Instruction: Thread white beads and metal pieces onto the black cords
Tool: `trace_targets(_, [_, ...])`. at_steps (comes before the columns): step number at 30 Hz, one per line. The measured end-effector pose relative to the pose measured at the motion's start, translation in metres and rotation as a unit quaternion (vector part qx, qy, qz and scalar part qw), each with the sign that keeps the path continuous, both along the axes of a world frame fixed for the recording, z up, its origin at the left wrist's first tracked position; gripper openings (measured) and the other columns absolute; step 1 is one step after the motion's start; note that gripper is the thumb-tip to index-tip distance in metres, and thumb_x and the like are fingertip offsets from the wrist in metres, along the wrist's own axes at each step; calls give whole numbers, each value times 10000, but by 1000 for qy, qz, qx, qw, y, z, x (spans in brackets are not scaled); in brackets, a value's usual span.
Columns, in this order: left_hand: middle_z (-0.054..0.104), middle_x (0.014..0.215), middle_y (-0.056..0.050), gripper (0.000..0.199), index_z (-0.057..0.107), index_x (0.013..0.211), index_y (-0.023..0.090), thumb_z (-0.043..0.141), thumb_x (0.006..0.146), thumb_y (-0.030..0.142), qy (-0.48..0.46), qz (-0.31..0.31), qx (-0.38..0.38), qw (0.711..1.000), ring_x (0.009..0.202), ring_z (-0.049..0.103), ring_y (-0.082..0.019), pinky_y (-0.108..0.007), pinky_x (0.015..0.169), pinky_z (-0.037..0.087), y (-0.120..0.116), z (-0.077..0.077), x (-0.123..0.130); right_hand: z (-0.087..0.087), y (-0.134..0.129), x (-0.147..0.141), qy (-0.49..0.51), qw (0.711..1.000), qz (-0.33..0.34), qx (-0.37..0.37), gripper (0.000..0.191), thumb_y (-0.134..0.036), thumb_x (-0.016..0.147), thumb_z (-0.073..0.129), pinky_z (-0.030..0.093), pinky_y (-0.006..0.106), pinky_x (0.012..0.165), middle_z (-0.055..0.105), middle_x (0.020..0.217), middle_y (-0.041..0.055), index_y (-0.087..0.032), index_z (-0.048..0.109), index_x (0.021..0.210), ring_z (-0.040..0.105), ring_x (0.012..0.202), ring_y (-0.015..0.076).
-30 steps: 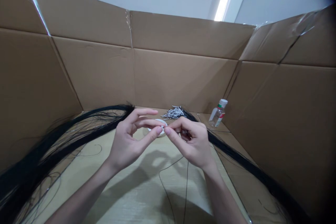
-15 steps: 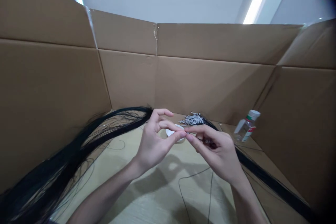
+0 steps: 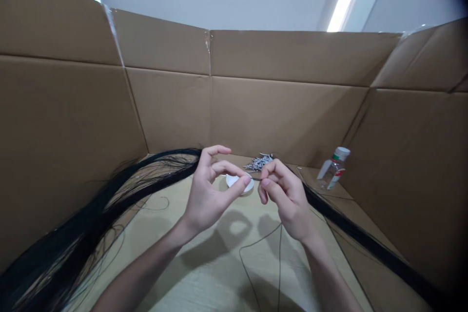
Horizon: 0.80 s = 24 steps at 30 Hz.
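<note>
My left hand (image 3: 214, 190) pinches one end of a thin dark strand (image 3: 256, 179) between thumb and index finger. Just to the right, my right hand (image 3: 287, 200) has its thumb and index finger closed on the same strand, a small gap from the left fingertips. Below the right hand a long thin cord (image 3: 280, 263) hangs in a loop over the pale board. Behind the left fingertips lies a small white round dish (image 3: 239, 186), partly covered. Past the hands sits a pile of small silvery tipped pieces (image 3: 260, 162).
A thick bundle of black strands (image 3: 98, 209) lies on the left, another (image 3: 358, 234) on the right. A clear bottle with a white cap (image 3: 332, 170) stands at the back right. Cardboard walls (image 3: 285, 122) surround the pale board (image 3: 204, 273).
My hands have drawn slightly apart, showing a short length of strand between them. The right fingers have curled in more. The whole view has shifted a little.
</note>
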<state>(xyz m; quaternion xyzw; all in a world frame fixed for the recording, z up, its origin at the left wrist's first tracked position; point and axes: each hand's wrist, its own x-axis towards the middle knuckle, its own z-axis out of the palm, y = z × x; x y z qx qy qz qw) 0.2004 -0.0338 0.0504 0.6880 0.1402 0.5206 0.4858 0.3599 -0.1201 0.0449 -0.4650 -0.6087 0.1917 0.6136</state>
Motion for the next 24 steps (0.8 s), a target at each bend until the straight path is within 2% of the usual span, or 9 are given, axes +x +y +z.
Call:
trace_targets(4, [766,846,12,507,449,1226,233,822,884,263,1,-3,-7,1000,826,746,-164,-285,828,541,4,0,1,1,4,-3,48,999,20,-12,79,-248,979,499,355,257,582,548,623,-53,-212,506,910,463,585,123])
trace_targets(7, [759,843,16,504,452,1223,230,821,883,272,1,0,-8,1000,814,749,-168,-288,820,539,5,0,1,4,5,-6,74,997,26,-20,73,-248,934,480,291,257,529,548,605,-46,-212,494,872,384,528,115])
trace_targets(14, [758,828,20,501,466,1220,222,824,874,274,8,17,-9,1000,801,745,-163,-275,804,544,4,1,0,8,10,-8,133,988,47,-61,393,-517,1005,515,207,249,461,575,614,-17,-200,497,774,283,475,85])
trace_targets(19, [765,837,22,507,469,1223,221,831,869,253,1,25,-10,1000,799,739,-142,-251,816,553,6,1,1,7,11,-3,166,979,91,-77,299,-395,899,711,229,225,459,635,677,-19,-181,542,776,340,471,58])
trace_targets(24, [760,827,18,515,468,1209,218,844,857,249,-12,19,-26,999,780,736,-146,-256,798,564,9,3,0,6,12,1,202,963,136,-111,241,-336,892,721,236,209,437,673,696,-13,-168,580,792,387,431,41])
